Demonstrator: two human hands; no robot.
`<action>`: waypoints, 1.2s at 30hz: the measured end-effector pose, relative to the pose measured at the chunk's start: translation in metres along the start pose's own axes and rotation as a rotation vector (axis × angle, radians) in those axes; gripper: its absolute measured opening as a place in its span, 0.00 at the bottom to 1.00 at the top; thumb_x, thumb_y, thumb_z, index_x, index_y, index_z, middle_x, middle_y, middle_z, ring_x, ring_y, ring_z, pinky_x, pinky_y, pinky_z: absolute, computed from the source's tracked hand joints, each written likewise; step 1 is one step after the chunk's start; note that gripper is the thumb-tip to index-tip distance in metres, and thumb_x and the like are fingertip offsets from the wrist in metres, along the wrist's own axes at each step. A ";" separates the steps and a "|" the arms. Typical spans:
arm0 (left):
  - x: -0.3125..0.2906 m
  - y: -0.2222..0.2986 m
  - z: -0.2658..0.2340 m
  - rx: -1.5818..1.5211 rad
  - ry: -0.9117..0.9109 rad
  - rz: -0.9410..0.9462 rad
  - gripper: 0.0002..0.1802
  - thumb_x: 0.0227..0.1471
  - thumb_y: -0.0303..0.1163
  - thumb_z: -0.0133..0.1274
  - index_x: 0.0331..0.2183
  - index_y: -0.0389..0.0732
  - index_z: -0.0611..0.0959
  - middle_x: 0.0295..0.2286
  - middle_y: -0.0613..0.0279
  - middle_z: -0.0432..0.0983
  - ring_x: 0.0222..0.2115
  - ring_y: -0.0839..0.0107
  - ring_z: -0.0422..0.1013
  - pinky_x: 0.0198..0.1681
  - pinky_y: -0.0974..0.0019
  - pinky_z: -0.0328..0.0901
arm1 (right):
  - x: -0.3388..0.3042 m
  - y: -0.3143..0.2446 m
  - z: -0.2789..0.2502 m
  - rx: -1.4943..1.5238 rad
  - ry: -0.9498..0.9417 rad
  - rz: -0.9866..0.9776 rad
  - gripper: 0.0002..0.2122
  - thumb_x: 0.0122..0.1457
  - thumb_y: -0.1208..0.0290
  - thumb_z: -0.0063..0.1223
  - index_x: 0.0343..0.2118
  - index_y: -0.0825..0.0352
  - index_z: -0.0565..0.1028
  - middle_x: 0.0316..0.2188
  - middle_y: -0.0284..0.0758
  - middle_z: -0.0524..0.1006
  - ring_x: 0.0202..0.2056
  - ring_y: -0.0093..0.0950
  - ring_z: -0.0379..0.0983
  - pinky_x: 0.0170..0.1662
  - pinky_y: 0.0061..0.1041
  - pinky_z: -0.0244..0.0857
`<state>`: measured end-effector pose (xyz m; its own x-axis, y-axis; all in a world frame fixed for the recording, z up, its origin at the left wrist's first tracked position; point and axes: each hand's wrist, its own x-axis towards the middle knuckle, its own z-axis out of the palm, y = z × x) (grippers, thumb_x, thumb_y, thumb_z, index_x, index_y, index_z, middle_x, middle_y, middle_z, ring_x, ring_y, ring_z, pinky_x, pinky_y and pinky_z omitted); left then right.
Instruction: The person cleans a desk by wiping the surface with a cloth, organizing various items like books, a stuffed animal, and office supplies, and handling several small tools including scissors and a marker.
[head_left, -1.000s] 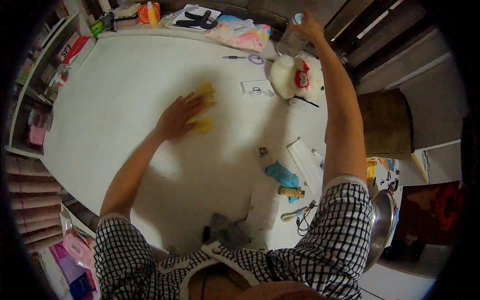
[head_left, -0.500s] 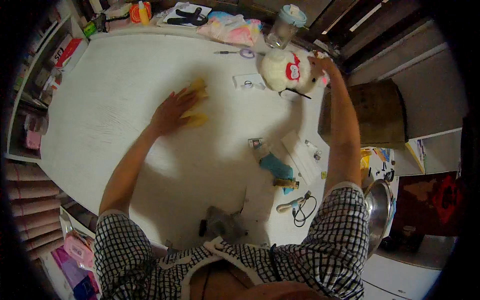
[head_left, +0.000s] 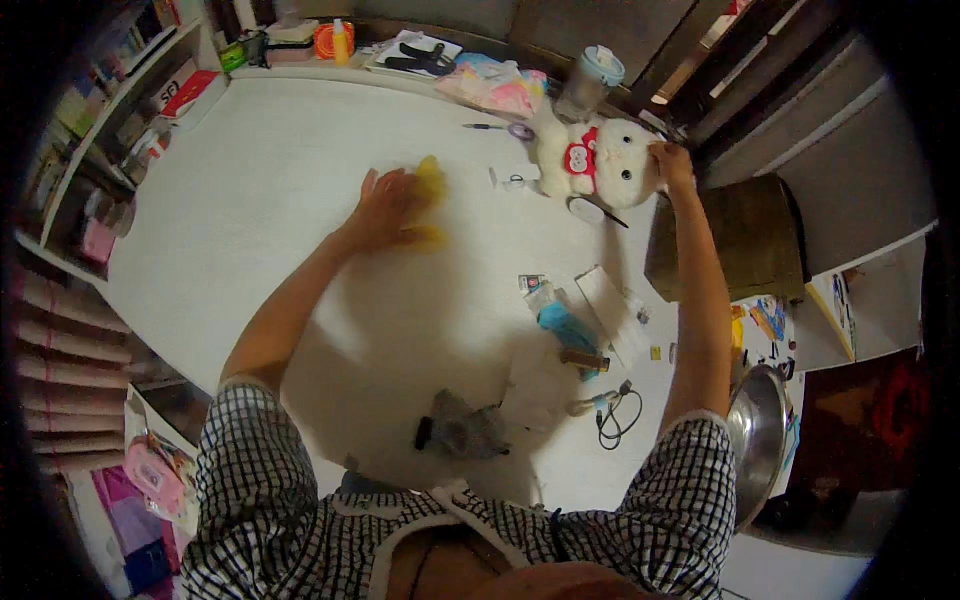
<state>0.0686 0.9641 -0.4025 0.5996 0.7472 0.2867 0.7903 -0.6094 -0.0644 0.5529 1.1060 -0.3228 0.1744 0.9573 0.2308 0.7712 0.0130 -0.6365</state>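
Gripping the plush toy (head_left: 605, 160) by its head in front of the lidded jar (head_left: 588, 92), our right hand (head_left: 672, 166) could topple that jar by careless tugging; our left hand (head_left: 384, 210) lies spread on a yellow cloth (head_left: 431, 183), well left of the jar.

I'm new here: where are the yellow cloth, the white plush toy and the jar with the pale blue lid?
Yellow cloth (head_left: 431, 186): head view, on its upper part.
White plush toy (head_left: 612, 160): head view, on its face.
Jar (head_left: 583, 98): head view, on its see-through body.
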 end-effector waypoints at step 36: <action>-0.125 0.001 -0.172 -1.474 0.735 -1.088 0.43 0.36 0.37 0.61 0.49 0.42 0.52 0.44 0.55 0.62 0.46 0.64 0.60 0.46 0.61 0.58 | -0.247 -0.349 0.045 0.255 -0.025 -1.222 0.13 0.41 0.74 0.56 0.33 0.64 0.71 0.32 0.36 0.70 0.38 0.36 0.64 0.42 0.32 0.59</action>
<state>-0.0278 0.8243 -0.2741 -0.4472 0.8929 -0.0522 -0.2083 -0.0472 0.9769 0.2130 0.8775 -0.1904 -0.5856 0.2847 0.7589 0.2790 0.9499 -0.1411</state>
